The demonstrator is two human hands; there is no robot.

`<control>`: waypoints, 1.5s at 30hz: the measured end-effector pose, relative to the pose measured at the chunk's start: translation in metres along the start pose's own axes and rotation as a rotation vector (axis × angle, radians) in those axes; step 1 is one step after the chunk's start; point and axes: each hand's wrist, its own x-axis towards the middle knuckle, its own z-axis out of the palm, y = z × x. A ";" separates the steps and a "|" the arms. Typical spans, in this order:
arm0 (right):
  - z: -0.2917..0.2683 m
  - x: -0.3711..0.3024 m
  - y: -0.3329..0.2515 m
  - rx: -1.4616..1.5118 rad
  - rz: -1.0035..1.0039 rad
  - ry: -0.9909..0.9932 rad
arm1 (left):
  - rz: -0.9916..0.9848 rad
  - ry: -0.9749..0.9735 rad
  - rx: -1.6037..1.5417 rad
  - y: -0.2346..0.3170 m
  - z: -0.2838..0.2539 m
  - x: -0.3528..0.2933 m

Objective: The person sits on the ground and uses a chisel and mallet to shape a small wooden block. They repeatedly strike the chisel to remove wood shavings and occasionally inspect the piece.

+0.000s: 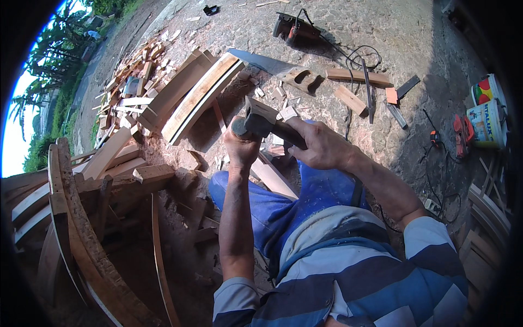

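In front of my lap, my right hand point(322, 145) is wrapped round the dark handle of a hatchet point(260, 116) with a broad, dark metal head. The head points up and to the left. My left hand point(243, 146) is closed on a dark, round-ended piece point(240, 127) right beside the head; its kind I cannot make out, nor whether it touches the metal. Beyond my hands, a handsaw point(267, 64) with a wooden handle lies on the ground. Left of it rest thick curved wooden pieces point(202, 98).
Offcuts point(144, 71) are heaped at the far left, and curved timber point(90, 240) stands at the near left. A corded power tool point(297, 30) lies far ahead. Wooden blocks point(350, 100) lie right of the saw. Buckets point(486, 124) and a red tool point(463, 136) are at the right.
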 end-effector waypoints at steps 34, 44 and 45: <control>0.001 0.042 -0.045 -0.628 -0.123 -0.295 | -0.179 -0.089 0.011 -0.058 -0.010 -0.038; 0.006 0.016 0.005 -0.131 -0.022 -0.040 | -0.186 0.050 -0.151 -0.041 -0.006 -0.018; 0.006 0.013 0.006 -0.113 -0.033 -0.023 | -0.127 0.063 -0.132 -0.035 -0.004 -0.016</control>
